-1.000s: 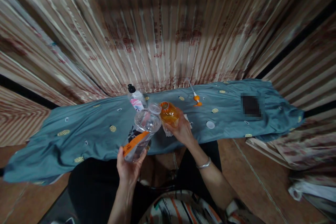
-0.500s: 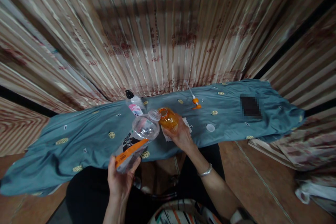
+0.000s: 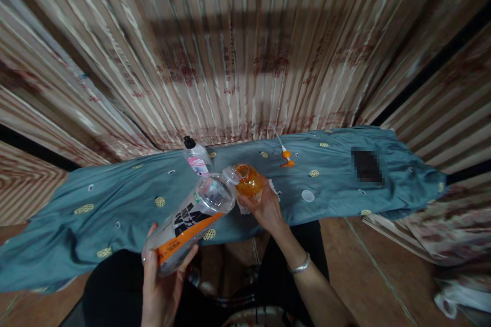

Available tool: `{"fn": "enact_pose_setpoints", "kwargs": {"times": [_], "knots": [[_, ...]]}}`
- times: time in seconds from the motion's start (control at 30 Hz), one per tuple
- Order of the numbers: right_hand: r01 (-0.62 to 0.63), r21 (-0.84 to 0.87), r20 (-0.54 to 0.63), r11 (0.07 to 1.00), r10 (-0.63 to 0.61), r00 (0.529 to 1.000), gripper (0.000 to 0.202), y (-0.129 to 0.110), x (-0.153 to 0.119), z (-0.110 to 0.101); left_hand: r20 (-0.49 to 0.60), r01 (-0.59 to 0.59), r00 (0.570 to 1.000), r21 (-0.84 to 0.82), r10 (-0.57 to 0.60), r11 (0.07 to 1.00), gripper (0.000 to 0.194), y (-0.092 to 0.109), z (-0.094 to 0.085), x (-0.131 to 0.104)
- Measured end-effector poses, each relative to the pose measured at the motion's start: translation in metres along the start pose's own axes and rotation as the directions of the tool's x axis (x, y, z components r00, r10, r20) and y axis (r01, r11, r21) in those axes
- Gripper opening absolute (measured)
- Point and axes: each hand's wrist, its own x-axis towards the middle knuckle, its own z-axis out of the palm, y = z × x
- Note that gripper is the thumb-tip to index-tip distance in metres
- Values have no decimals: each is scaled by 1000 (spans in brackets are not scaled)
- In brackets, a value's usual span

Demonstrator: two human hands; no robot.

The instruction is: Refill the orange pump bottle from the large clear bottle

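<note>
My left hand (image 3: 164, 271) is wrapped round the lower end of a large clear plastic bottle (image 3: 192, 214) with an orange and black label. The bottle is tilted, its open neck up and to the right. In my right hand (image 3: 264, 207) is an orange see-through bottle (image 3: 249, 181), held by its side with its open mouth facing up and left. The two bottle mouths meet or nearly touch; whether liquid passes between them I cannot make out. A white crumpled tissue (image 3: 244, 209) shows under my right hand.
A clear bottle with a black cap (image 3: 197, 158) stands behind the large bottle. On the teal cloth (image 3: 134, 189) lie an orange pump head with a tube (image 3: 286, 156), a white round lid (image 3: 307, 195) and a blurred dark rectangle (image 3: 367, 166). A striped curtain (image 3: 245, 61) hangs behind.
The large clear bottle has tipped further toward level, its base moving down and left with my left hand. My right hand keeps the orange bottle at its mouth.
</note>
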Motion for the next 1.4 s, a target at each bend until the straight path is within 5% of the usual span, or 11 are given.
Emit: {"fn": "enact_pose_setpoints", "kwargs": {"times": [0.63,1.4], "knots": [[-6,24,-21,1000,6,1000,70,5,2,0,-32,12,999,101,-9,995,82,26,25,-37],[-30,48,-2,998,30,1000,64,4,3,-3,-30,-24,999,142,29,990,95,26,24,-44]]}}
